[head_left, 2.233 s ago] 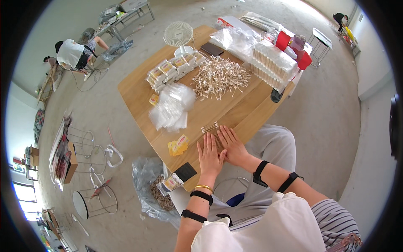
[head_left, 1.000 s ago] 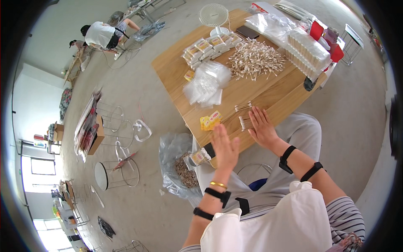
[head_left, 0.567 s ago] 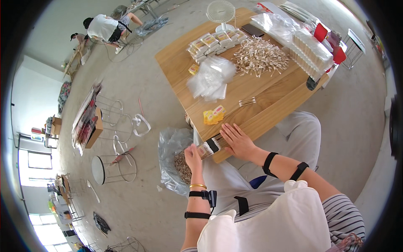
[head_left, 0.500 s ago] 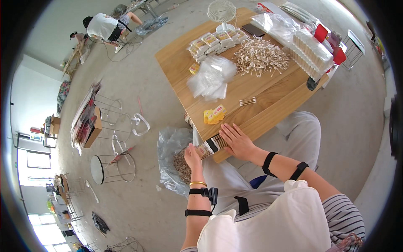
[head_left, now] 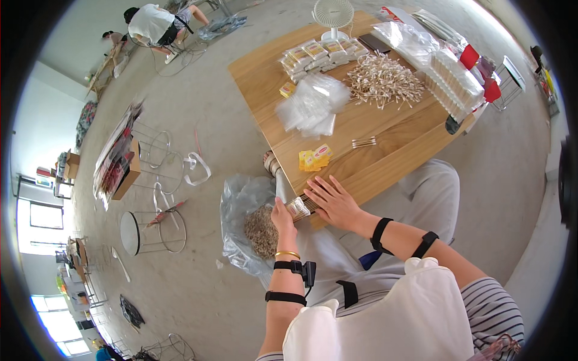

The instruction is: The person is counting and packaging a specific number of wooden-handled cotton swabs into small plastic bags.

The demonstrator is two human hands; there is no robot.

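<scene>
Plastic packet point(head_left: 297, 208) at table's point(head_left: 391, 129) near edge, btwn hands, long axis running L hand to R. L hand point(head_left: 282, 219), nearer, grips its outer end beyond that edge; R hand point(head_left: 335, 205) flat, spread wide, partly over swabs point(head_left: 309, 201) at packet's table-side end.

Open tabletop point(head_left: 391, 162) beside right hand point(head_left: 333, 203), yellow cards point(head_left: 315, 159) ahead, swab pile point(head_left: 385, 81) beyond

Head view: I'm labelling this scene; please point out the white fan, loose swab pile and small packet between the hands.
White fan point(head_left: 333, 13), head view: middle of its round guard.
Loose swab pile point(head_left: 385, 79), head view: centre of the heap.
Small packet point(head_left: 297, 208), head view: its pale upper face.
</scene>
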